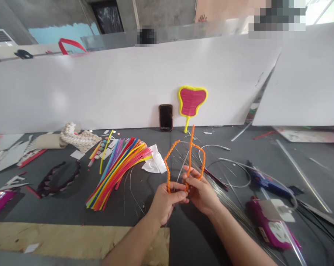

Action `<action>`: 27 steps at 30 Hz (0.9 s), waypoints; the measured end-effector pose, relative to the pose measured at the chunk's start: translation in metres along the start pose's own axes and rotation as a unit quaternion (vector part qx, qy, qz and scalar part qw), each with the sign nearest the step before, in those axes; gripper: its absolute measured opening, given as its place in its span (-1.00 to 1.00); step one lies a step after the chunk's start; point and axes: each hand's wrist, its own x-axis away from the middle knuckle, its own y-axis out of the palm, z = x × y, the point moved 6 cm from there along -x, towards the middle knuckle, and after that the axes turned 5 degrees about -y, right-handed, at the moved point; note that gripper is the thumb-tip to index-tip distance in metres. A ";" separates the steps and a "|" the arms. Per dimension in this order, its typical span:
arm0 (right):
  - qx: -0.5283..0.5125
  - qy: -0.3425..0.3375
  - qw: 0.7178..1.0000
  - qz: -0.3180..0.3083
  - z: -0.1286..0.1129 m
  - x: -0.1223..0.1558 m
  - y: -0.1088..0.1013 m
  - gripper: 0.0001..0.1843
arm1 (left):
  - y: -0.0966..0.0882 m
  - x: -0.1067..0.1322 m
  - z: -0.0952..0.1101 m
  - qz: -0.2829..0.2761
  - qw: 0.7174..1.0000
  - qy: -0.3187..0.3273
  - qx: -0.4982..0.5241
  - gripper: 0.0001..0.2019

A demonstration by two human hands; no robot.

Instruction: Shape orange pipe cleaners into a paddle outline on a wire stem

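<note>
Both my hands meet low in the middle of the dark table and pinch an orange pipe-cleaner frame (171, 155). My left hand (164, 201) is closed on the bottom of its left loop. My right hand (201, 190) grips the base where the straight orange stem (190, 147) rises. The frame bends into a rounded outline above my fingers, wound on thin wire. A finished pink fan with a yellow rim (191, 100) leans on the white board behind.
A bundle of coloured pipe cleaners (119, 166) lies left of my hands. A black phone (166, 117) stands against the board. Thin steel wires (227, 192), a blue glue gun (263, 181) and purple packs (272, 225) lie right. A dark braided headband (58, 179) lies far left.
</note>
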 end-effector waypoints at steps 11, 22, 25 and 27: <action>-0.043 -0.010 0.996 -0.084 0.000 0.003 0.008 -0.81 | 0.003 0.002 0.007 -0.065 0.991 -0.025 0.116 -0.80; 0.034 -0.080 0.996 -0.016 -0.003 0.000 0.002 -0.84 | -0.014 -0.002 0.026 0.001 0.985 0.062 0.164 -0.77; 0.045 -0.113 0.993 0.000 -0.008 0.001 0.000 -0.85 | -0.019 -0.003 0.029 0.047 0.983 0.085 0.156 -0.71; 0.051 -0.143 0.988 0.001 -0.013 0.002 0.000 -0.86 | -0.022 -0.003 0.031 0.068 0.982 0.104 0.146 -0.71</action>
